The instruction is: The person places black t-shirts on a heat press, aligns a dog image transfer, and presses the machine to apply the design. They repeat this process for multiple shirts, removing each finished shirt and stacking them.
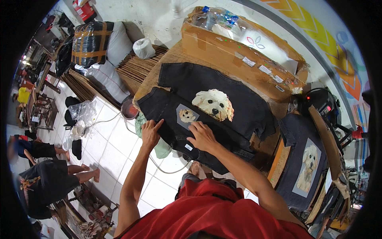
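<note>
A dark, nearly black shirt (pixel 238 91) with a large white dog's head print (pixel 215 102) lies on the wooden table. Over its near part is a second dark garment (pixel 157 104), carrying a small grey patch (pixel 186 115) with a little dog picture. My left hand (pixel 151 133) rests at the left edge of this upper garment, index finger stretched out on the cloth. On the lower right of the patch lie the fingers of my right hand (pixel 202 136), thumb apart. Both hands appear open and hold nothing. A white label (pixel 188 147) shows just left of my right hand.
A long cardboard box (pixel 223 53) with plastic bottles stands along the table's back. Another dark shirt with a dog print (pixel 306 169) lies at the right, beside a black machine (pixel 322 101). Flattened cardboard (pixel 137 65) is stacked at the back left. Other people sit farther left.
</note>
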Available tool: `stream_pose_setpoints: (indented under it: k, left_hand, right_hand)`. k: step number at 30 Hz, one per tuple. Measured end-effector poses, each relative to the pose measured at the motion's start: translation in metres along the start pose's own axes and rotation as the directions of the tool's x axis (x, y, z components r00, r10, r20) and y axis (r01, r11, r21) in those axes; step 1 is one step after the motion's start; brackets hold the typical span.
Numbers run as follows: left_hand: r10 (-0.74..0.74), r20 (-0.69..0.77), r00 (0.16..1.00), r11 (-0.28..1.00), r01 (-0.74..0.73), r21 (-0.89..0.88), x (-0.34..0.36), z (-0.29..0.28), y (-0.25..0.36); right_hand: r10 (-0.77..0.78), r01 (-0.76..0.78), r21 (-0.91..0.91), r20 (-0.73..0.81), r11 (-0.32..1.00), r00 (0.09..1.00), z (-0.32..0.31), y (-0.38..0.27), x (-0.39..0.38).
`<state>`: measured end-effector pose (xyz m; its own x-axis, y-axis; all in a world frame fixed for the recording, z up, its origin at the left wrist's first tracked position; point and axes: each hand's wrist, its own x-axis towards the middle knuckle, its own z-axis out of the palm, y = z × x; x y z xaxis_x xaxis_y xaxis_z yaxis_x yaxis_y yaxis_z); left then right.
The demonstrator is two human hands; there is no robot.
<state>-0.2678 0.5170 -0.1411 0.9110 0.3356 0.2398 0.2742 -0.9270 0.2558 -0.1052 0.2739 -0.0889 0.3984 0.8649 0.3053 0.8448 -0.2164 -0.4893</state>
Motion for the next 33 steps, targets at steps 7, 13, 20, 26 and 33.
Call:
stream_pose_setpoints:
  k: [7,13,20,26,33]
  left_hand:
    - [-0.019,0.031,0.999,1.000,0.019,0.009,0.002,-0.001,0.000]
    - [-0.020,0.040,0.999,1.000,0.020,-0.010,0.003,0.001,-0.003]
    - [0.019,0.002,1.000,1.000,-0.019,0.017,0.007,0.002,-0.005]
    - [0.054,0.035,0.998,0.998,-0.053,-0.041,0.012,-0.004,-0.009]
    - [-0.009,0.031,0.999,0.986,0.014,-0.166,0.011,-0.003,-0.019]
  right_hand:
    - [0.108,-0.111,-0.051,-0.057,0.993,0.993,0.046,0.022,0.027]
    - [0.314,-0.304,0.079,-0.239,0.949,0.919,0.013,0.055,0.069]
    - [0.165,-0.304,0.019,-0.872,0.952,0.461,-0.213,0.143,0.137]
    - [-0.118,-0.491,-0.531,-0.752,0.690,0.648,-0.306,0.156,0.111]
    - [0.199,-0.052,-0.277,0.535,0.960,0.821,-0.108,-0.021,-0.113]
